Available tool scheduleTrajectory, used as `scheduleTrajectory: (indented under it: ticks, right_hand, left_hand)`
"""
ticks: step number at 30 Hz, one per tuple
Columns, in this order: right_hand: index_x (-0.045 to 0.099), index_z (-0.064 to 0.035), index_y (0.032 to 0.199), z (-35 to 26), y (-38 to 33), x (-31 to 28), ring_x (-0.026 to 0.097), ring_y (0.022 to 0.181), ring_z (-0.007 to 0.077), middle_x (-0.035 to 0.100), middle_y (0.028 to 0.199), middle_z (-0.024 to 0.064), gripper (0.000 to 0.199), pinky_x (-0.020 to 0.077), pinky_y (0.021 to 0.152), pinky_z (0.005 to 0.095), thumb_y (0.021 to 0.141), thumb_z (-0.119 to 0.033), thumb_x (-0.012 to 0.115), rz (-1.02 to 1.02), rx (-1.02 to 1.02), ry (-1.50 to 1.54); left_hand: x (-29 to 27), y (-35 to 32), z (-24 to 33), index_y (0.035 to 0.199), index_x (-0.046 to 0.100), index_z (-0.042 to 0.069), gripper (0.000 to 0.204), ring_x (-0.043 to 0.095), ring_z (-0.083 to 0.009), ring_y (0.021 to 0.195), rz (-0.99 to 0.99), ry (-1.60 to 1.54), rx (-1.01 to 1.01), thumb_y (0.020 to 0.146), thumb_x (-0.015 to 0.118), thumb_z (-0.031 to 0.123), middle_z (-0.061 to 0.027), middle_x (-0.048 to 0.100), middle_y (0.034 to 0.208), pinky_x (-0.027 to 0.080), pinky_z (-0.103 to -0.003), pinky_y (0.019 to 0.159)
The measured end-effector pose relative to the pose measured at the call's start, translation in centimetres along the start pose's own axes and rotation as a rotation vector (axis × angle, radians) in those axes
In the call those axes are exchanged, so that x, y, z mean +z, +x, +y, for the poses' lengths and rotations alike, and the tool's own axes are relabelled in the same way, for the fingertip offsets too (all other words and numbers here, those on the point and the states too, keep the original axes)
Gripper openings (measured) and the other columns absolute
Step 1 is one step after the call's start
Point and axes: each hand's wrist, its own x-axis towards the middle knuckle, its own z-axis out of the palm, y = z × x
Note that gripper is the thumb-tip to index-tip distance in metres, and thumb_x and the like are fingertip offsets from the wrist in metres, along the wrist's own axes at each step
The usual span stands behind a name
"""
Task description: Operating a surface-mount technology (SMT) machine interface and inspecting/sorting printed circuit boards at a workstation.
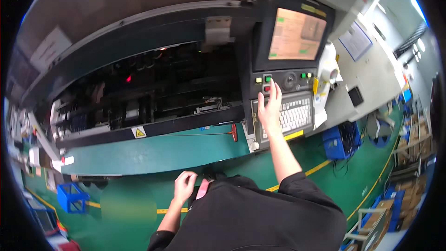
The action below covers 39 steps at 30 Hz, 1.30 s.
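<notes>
Low by the person's waist, the left hand (184,185) is curled loosely, fingers folded in, holding nothing I can make out, well apart from the machine's control panel (283,107). Up to the right, the right hand (271,107) is spread flat against that panel, fingertips reaching upward to the red button (267,89), just below the green button (268,79). The keyboard (296,114) lies just right of the palm, the screen (296,34) above.

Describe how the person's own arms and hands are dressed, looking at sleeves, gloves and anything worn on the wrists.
Both hands are bare, without gloves. The right hand shows no ring or watch; its forearm is uncovered up to a black sleeve pushed up near the elbow. The left hand is likewise bare, its forearm ending in a matching black sleeve.
</notes>
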Motion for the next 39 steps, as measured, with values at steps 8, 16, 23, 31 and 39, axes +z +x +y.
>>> scheduleTrajectory:
  ticks: [8, 16, 23, 31, 39]
  right_hand:
    - [0.06, 0.0003, 0.116, -16.3, -16.0, 7.7, 0.063, 0.1, 0.0306, 0.063, 0.107, 0.0166, 0.027, 0.0507, 0.089, 0.0366, 0.089, -0.003, 0.061, -0.672, -0.332, 0.665]
    - [0.061, -0.0011, 0.119, -25.3, -38.7, 12.8, 0.061, 0.111, 0.0334, 0.063, 0.118, 0.0185, 0.031, 0.049, 0.096, 0.0404, 0.097, -0.021, 0.056, -1.976, -0.83, 0.724]
    - [0.065, -0.006, 0.119, -27.2, -56.3, 26.3, 0.064, 0.109, 0.0294, 0.068, 0.117, 0.0157, 0.038, 0.0503, 0.095, 0.0393, 0.092, -0.03, 0.055, -2.012, -0.631, -0.039]
    - [0.071, -0.009, 0.109, -39.2, -67.3, 38.4, 0.069, 0.096, 0.0273, 0.072, 0.101, 0.0125, 0.033, 0.0543, 0.086, 0.0376, 0.087, -0.029, 0.058, -2.078, -0.716, -0.378]
    - [0.07, -0.0075, 0.106, -63.5, -82.8, 53.2, 0.069, 0.097, 0.0307, 0.071, 0.102, 0.0159, 0.031, 0.054, 0.086, 0.0396, 0.087, -0.028, 0.056, -2.16, -0.906, -0.348]
  left_hand:
    - [-2.7, -31.6, -22.0, 0.102, 0.067, 0.0, 0.031, 0.068, -0.0287, 0.089, 0.344, 0.217, -0.998, 0.091, 0.062, 0.029, -0.0177, 0.07, 0.092, 0.052, -0.037, 0.083]
    - [-2.8, -54.9, -21.5, 0.104, 0.068, 0.003, 0.035, 0.068, -0.0301, 0.1, 0.607, 0.061, -1.527, 0.086, 0.064, 0.033, -0.0181, 0.071, 0.103, 0.051, -0.039, 0.089]
    - [-5.2, -62.1, -30.2, 0.101, 0.067, 0.002, 0.032, 0.068, -0.0263, 0.092, 0.798, -0.015, -1.284, 0.089, 0.061, 0.032, -0.0158, 0.071, 0.096, 0.052, -0.039, 0.084]
    - [-24.5, -65.4, -32.0, 0.093, 0.069, 0.006, 0.018, 0.066, -0.017, 0.077, 1.134, -0.285, -1.252, 0.093, 0.058, 0.021, -0.0097, 0.071, 0.085, 0.053, -0.033, 0.074]
    - [-46.3, -64.5, -42.0, 0.096, 0.067, 0.006, 0.014, 0.064, -0.0151, 0.077, 1.241, -0.19, -1.271, 0.092, 0.059, 0.017, -0.0086, 0.069, 0.085, 0.051, -0.031, 0.073]
